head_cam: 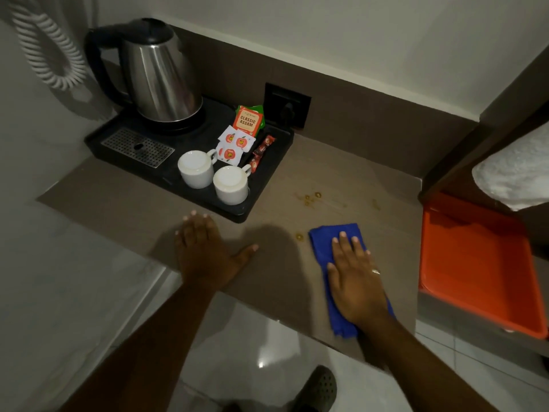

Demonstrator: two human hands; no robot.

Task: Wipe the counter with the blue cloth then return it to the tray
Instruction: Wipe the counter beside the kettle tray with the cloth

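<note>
The blue cloth lies flat near the front edge of the brown counter, pinned under the right hand, whose fingers are spread flat rather than gripping. Left of it, the left hand rests palm-down and empty on the counter, just in front of the black tray holding a kettle and two white cups. Small yellowish drops dot the counter beyond the cloth, and an orange tray sits at the far right.
</note>
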